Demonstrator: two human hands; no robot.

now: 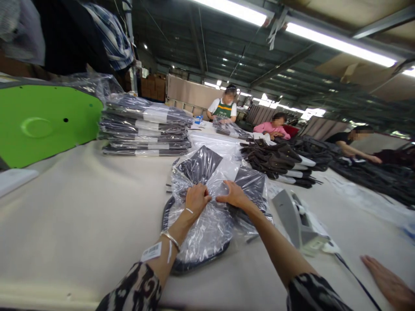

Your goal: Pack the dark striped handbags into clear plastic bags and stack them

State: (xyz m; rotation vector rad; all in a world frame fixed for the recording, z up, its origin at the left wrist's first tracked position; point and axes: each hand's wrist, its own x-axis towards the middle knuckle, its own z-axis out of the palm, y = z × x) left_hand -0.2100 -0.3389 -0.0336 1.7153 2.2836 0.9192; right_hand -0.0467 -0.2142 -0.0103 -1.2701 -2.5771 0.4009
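A dark folded garment in a clear plastic bag (207, 242) lies on the table in front of me, with a pale panel across its middle. My left hand (197, 199) is on the upper middle of the bag, fingers curled and gripping the film. Just beside it, my right hand (234, 195) rests against the plastic with thumb and fingers apart. The dark rounded lower edge of the contents shows below my wrists. A barcode sticker (151, 251) clings to my left forearm, above a bangle.
Bagged garments (145, 125) are stacked at back left beside a green board (48, 125). A grey tape-dispenser-like device (298, 220) stands right, its cord running forward. Another person's hand (387, 280) lies at lower right. Dark garments (279, 160) are piled behind; three people work beyond.
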